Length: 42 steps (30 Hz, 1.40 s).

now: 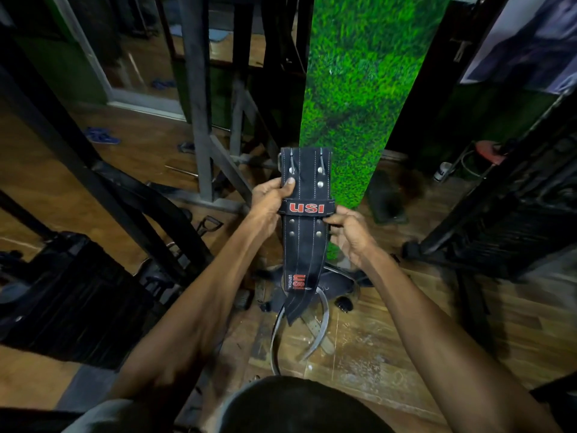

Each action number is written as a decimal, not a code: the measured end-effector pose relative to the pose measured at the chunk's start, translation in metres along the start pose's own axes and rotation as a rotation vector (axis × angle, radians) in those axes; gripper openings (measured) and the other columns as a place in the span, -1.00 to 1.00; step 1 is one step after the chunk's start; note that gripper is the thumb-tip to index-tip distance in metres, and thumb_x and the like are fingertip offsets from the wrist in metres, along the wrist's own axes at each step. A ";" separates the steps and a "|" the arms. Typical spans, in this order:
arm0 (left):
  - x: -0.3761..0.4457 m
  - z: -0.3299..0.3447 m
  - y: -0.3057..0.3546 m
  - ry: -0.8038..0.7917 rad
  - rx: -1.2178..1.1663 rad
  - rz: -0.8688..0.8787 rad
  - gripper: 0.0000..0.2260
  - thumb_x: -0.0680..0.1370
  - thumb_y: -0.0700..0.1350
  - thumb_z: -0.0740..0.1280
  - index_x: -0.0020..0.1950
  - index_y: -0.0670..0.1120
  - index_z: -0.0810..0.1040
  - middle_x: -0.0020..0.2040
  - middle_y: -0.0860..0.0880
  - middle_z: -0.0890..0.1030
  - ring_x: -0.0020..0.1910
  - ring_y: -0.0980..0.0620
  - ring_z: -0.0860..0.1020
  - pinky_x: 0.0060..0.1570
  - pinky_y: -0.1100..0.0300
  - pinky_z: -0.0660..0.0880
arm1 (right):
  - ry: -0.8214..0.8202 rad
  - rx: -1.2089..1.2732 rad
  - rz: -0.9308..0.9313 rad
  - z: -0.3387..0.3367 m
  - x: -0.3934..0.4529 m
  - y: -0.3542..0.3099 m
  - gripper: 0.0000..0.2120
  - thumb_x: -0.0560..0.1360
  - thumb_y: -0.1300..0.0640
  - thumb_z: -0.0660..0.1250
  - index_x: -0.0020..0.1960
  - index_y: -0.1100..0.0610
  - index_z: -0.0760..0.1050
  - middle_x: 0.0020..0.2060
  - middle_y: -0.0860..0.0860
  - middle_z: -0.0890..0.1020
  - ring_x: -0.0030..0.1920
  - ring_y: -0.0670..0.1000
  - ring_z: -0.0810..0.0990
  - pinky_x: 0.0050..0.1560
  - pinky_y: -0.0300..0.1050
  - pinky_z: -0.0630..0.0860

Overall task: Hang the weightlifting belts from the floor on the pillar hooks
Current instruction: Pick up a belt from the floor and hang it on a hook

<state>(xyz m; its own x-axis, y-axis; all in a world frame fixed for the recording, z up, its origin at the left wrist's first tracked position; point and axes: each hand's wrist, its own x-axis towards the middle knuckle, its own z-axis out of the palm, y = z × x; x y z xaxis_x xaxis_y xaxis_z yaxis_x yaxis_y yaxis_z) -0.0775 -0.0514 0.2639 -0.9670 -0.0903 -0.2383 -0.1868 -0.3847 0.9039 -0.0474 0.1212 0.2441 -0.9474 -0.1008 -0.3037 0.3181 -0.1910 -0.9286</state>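
A black weightlifting belt [304, 242] with red "USI" lettering and silver rivets is held upright in front of the pillar [356, 98], which is covered in green artificial grass. My left hand [270, 200] grips its left edge, thumb on the front near the rivets. My right hand [349, 234] pinches the right edge at the belt's loop [307, 207]. The belt's tail hangs down towards the floor. More belts [321, 317] lie in a pile on the wooden floor below, grey and dark. No hooks show on the pillar.
Dark metal gym machine frames [203, 120] stand to the left and behind. A weight stack [62, 295] sits low on the left, another machine [505, 220] on the right. Blue sandals [101, 135] lie on the floor at far left. A red stool [488, 151] stands at right.
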 end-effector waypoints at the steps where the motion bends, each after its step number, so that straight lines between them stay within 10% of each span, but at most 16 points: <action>1: 0.000 -0.002 0.001 -0.009 0.012 0.013 -0.76 0.57 -0.25 0.39 0.20 -0.34 0.60 -0.23 -0.05 0.74 -0.31 0.05 0.69 -0.17 0.11 0.65 | 0.001 0.039 0.007 -0.001 -0.001 -0.006 -0.66 0.50 0.41 0.19 0.14 0.15 0.59 -0.07 0.02 0.74 -0.07 0.06 0.65 -0.10 -0.10 0.63; 5: -0.002 -0.005 0.000 -0.089 0.047 0.056 -0.88 0.57 -0.28 0.38 0.08 -0.30 0.63 -0.26 -0.05 0.73 -0.34 0.06 0.68 -0.24 0.18 0.65 | -0.010 0.161 -0.040 -0.002 -0.004 -0.036 -0.80 0.47 0.17 0.23 0.07 0.13 0.51 -0.25 -0.13 0.70 -0.27 -0.15 0.64 -0.10 -0.06 0.51; 10: -0.004 -0.008 0.001 -0.235 0.103 0.041 -0.86 0.59 -0.28 0.36 0.10 -0.30 0.62 -0.19 -0.08 0.74 -0.27 0.04 0.70 -0.19 0.15 0.65 | 0.104 0.027 -0.129 0.016 -0.005 -0.062 -0.86 0.52 0.13 0.48 0.02 0.12 0.56 -0.03 -0.07 0.69 -0.02 -0.11 0.63 0.23 0.00 0.43; 14: -0.006 -0.014 0.028 -0.332 0.057 0.039 -0.75 0.56 -0.22 0.34 0.21 -0.26 0.62 -0.03 -0.13 0.71 -0.11 -0.02 0.67 0.04 0.09 0.58 | 0.143 -0.023 -0.171 0.023 0.001 -0.065 -0.35 0.45 0.17 0.54 0.45 0.28 0.38 0.37 0.10 0.56 0.30 0.08 0.60 0.33 0.15 0.39; 18: -0.002 -0.001 0.055 -0.301 -0.030 -0.080 -0.60 0.56 0.20 0.29 0.00 -0.14 0.66 -0.11 -0.12 0.70 -0.15 -0.05 0.66 0.03 0.05 0.57 | 0.117 -0.008 -0.177 0.043 0.002 -0.076 -0.60 0.40 0.07 0.58 0.18 0.16 0.62 0.08 0.04 0.73 0.19 0.03 0.66 0.29 0.12 0.50; 22: 0.017 0.021 0.048 -0.025 0.034 0.071 -0.61 0.70 0.02 0.20 -0.27 -0.12 0.50 -0.39 -0.07 0.64 -0.45 0.05 0.57 -0.30 0.18 0.53 | 0.254 -0.031 -0.215 0.064 0.009 -0.087 -0.74 0.59 -0.02 0.39 -0.01 0.20 0.65 -0.15 0.06 0.76 -0.14 0.01 0.74 -0.03 -0.02 0.62; 26: 0.019 0.023 0.053 -0.121 0.000 0.130 -0.61 0.71 -0.04 0.16 -0.28 -0.13 0.45 -0.37 -0.07 0.60 -0.41 0.03 0.53 -0.28 0.17 0.53 | 0.377 -0.006 -0.340 0.070 0.015 -0.095 -0.78 0.64 0.13 0.34 -0.12 0.22 0.62 -0.29 0.09 0.70 -0.40 -0.07 0.67 -0.33 -0.22 0.63; 35: 0.023 0.058 0.107 -0.381 -0.158 0.254 -0.76 0.67 -0.20 0.24 -0.17 -0.15 0.57 -0.12 -0.12 0.57 -0.15 0.01 0.51 0.06 0.10 0.49 | 0.423 0.031 -0.590 0.057 0.008 -0.158 -0.81 0.63 0.16 0.34 -0.10 0.24 0.62 -0.30 0.09 0.73 -0.33 -0.02 0.69 -0.24 -0.14 0.66; 39: 0.027 0.100 0.144 -0.410 -0.176 0.284 -0.77 0.67 -0.20 0.25 -0.18 -0.17 0.54 -0.17 -0.10 0.54 -0.16 0.02 0.50 0.09 0.08 0.49 | 0.434 -0.024 -0.681 0.037 0.009 -0.193 -0.80 0.64 0.10 0.32 -0.01 0.21 0.63 -0.08 0.16 0.74 -0.05 0.08 0.74 0.13 0.08 0.66; 42: 0.031 0.129 0.163 -0.455 -0.153 0.319 -0.79 0.66 -0.19 0.27 -0.16 -0.17 0.55 -0.18 -0.08 0.55 -0.21 0.06 0.52 -0.04 0.17 0.55 | 0.458 -0.081 -0.739 0.019 0.011 -0.209 -0.79 0.66 0.12 0.28 0.09 0.21 0.65 -0.12 0.07 0.73 -0.16 -0.06 0.67 -0.08 -0.10 0.62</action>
<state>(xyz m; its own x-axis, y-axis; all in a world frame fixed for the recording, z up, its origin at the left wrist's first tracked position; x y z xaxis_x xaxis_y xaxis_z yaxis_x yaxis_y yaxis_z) -0.1607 0.0014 0.4497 -0.9549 0.1673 0.2452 0.1211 -0.5347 0.8363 -0.1234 0.1418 0.4387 -0.8364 0.4275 0.3431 -0.3709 0.0195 -0.9285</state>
